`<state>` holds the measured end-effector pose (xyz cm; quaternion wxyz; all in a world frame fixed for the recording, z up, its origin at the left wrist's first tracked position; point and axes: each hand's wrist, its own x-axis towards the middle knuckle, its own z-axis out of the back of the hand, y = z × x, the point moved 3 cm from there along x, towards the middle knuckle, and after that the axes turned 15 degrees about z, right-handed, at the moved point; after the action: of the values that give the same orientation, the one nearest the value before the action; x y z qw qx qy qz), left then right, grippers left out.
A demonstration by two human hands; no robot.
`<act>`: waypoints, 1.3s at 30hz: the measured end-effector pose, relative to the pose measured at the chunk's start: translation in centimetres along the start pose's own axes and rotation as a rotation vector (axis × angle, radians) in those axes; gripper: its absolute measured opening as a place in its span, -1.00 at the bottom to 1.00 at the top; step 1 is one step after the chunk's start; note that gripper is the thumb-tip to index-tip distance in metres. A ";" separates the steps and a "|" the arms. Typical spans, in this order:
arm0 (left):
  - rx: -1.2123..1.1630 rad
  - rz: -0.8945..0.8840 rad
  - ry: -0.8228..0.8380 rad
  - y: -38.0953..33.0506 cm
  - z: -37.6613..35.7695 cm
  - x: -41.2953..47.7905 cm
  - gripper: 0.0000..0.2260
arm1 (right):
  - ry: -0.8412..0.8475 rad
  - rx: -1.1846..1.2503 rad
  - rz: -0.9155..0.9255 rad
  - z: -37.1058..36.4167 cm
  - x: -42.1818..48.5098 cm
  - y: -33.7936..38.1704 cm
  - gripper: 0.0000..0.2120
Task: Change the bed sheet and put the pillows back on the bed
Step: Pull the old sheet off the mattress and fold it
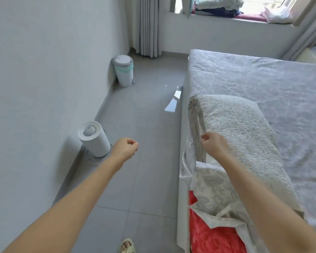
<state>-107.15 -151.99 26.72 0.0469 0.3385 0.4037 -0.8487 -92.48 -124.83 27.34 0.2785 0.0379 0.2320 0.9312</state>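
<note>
The bed [263, 83] on the right is covered by a pale grey patterned sheet. A textured cream pillow [241, 132] lies along its near left edge, with a leaf-print pillow [210, 190] under its near end. A red cloth [213, 236] shows beneath them at the bottom. My right hand [214, 144] is over the cream pillow's left edge with fingers curled; whether it pinches the grey edge fabric is unclear. Over the floor to the left of the bed, my left hand [126, 148] hangs with loosely curled fingers and holds nothing.
A grey tiled aisle [144, 115] runs between the bed and the left wall. A white cylindrical appliance [94, 138] and a white pedal bin [123, 70] stand by the wall. Folded bedding [219, 5] lies on the window sill beyond. Grey curtains hang at the back.
</note>
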 end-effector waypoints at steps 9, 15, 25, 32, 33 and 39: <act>-0.005 -0.056 0.054 -10.2 4.5 11.2 -0.88 | -0.135 0.030 -0.051 1.6 9.8 3.8 -0.79; -0.009 -0.116 0.148 -21.1 2.7 19.1 -0.88 | -0.190 0.053 -0.105 3.6 20.8 2.2 -0.83; 0.004 -0.154 0.108 -41.3 3.5 34.9 -0.86 | -0.108 0.128 -0.070 7.5 45.5 1.4 -0.80; -0.049 -0.083 0.166 -53.2 1.5 49.3 -0.87 | -0.093 0.146 -0.078 8.7 62.6 -0.5 -0.81; -0.051 -0.076 0.166 -55.1 1.1 51.7 -0.87 | -0.103 0.148 -0.085 8.9 65.3 -1.1 -0.81; -0.002 -0.045 0.218 -67.9 -2.2 66.4 -0.88 | -0.110 0.159 -0.183 10.2 81.4 -4.8 -0.75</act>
<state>-180.82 -92.09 29.45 -0.0158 0.4196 0.4145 -0.8074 -156.56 -73.48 29.50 0.3707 0.0893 0.2919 0.8772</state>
